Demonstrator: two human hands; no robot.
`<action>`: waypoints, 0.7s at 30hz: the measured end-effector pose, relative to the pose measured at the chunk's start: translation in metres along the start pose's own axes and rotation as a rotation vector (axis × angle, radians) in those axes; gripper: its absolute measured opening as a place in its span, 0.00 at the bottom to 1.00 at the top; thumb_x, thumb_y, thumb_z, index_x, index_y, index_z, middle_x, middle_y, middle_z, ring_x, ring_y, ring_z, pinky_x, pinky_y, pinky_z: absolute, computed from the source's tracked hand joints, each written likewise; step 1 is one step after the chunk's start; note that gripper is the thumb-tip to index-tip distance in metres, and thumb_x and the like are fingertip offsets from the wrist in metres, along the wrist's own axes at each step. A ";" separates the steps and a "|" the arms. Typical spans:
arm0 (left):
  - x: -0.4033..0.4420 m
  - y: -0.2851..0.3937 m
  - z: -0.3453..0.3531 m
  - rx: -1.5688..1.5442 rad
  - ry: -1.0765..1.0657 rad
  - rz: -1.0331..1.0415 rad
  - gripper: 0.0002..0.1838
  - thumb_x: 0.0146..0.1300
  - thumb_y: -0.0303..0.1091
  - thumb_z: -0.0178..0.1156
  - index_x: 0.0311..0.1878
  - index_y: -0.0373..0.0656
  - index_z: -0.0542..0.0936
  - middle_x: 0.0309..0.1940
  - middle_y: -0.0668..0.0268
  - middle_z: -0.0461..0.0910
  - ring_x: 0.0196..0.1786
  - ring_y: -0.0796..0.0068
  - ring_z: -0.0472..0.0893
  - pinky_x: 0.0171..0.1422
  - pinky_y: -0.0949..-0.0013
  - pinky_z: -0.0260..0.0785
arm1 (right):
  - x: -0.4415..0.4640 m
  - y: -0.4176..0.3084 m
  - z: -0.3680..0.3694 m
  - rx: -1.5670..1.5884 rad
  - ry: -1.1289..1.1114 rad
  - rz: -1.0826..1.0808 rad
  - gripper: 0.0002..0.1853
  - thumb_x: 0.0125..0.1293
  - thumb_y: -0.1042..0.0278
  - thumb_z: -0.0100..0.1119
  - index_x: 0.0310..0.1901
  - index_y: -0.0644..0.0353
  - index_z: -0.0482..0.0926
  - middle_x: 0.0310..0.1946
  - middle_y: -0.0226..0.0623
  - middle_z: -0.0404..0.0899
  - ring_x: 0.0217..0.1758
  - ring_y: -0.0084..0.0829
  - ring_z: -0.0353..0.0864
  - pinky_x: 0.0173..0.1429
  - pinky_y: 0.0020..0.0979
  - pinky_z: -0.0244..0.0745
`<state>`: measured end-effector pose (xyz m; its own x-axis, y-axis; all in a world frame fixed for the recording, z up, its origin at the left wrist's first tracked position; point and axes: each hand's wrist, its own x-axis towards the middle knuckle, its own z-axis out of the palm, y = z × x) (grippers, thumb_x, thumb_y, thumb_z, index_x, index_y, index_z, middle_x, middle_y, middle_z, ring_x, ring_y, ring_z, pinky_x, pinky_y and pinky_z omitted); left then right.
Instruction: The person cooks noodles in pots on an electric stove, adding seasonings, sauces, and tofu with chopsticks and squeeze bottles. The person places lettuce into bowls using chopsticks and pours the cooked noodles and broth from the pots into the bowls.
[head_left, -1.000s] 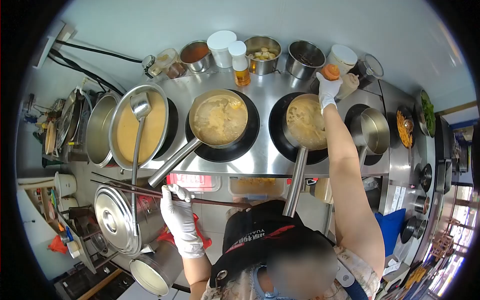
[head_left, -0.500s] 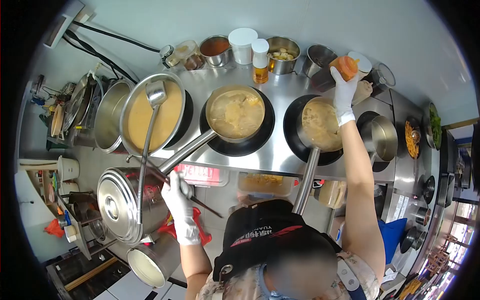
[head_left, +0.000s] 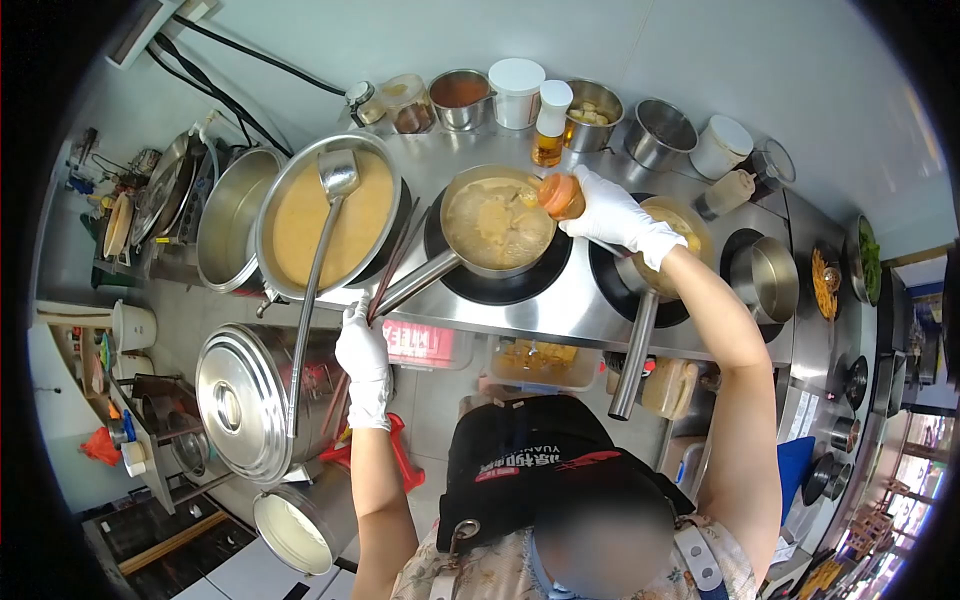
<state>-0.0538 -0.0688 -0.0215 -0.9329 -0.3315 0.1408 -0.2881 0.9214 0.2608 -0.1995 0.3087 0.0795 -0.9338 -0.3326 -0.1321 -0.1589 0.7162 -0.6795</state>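
While chopsticks (head_left: 394, 258) have turned, orange bottle (head_left: 562, 197) — now beside pan (head_left: 482, 268)

One head-worn view — wide, fisheye-round — looks forward and down over the stove counter (head_left: 425, 155).

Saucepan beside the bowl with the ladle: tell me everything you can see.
The saucepan is round, open and metallic-looking, with a long handle slanting down and left in the view. It sits upright on a round black plate and holds cloudy tan liquid with a paler patch. The right hand holds an orange container at its right rim; whether they touch is unclear. The left hand, holding dark sticks, is by the handle's end; contact can't be made out.
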 end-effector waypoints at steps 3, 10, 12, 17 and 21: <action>-0.006 -0.002 -0.001 0.022 0.015 -0.049 0.27 0.50 0.33 0.67 0.58 0.57 0.78 0.52 0.65 0.79 0.38 0.60 0.83 0.41 0.63 0.76 | 0.014 0.013 0.016 -0.482 -0.038 -0.088 0.28 0.44 0.65 0.70 0.47 0.64 0.70 0.38 0.50 0.77 0.42 0.53 0.79 0.48 0.45 0.74; -0.012 0.000 -0.022 -0.174 0.157 -0.048 0.25 0.54 0.34 0.68 0.57 0.46 0.78 0.57 0.54 0.76 0.53 0.56 0.80 0.53 0.63 0.74 | 0.025 0.015 0.057 -1.313 0.165 -0.410 0.04 0.55 0.70 0.55 0.32 0.53 0.79 0.26 0.32 0.79 0.31 0.33 0.81 0.31 0.38 0.72; -0.016 0.004 -0.028 -0.238 0.165 -0.046 0.25 0.55 0.34 0.67 0.58 0.46 0.78 0.57 0.54 0.76 0.54 0.56 0.79 0.54 0.63 0.73 | 0.036 0.010 0.064 -1.336 0.168 -0.392 0.04 0.54 0.70 0.55 0.32 0.54 0.78 0.25 0.32 0.78 0.30 0.32 0.80 0.31 0.37 0.70; -0.028 0.017 -0.038 -0.407 0.148 -0.013 0.24 0.57 0.31 0.66 0.58 0.42 0.77 0.56 0.53 0.76 0.56 0.55 0.78 0.59 0.64 0.70 | 0.064 0.012 0.047 -1.334 0.322 -0.227 0.05 0.57 0.70 0.54 0.32 0.56 0.78 0.26 0.33 0.79 0.30 0.34 0.81 0.30 0.38 0.71; -0.035 0.024 -0.043 -0.454 0.120 -0.010 0.24 0.57 0.30 0.66 0.58 0.40 0.77 0.55 0.52 0.77 0.56 0.56 0.78 0.59 0.65 0.70 | 0.047 0.003 0.024 -1.269 0.109 -0.093 0.05 0.57 0.67 0.55 0.32 0.56 0.79 0.28 0.35 0.80 0.32 0.34 0.82 0.32 0.38 0.72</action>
<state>-0.0189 -0.0442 0.0207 -0.8914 -0.3856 0.2382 -0.1483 0.7448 0.6506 -0.2356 0.2801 0.0541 -0.9143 -0.4046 -0.0211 -0.3625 0.7938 0.4883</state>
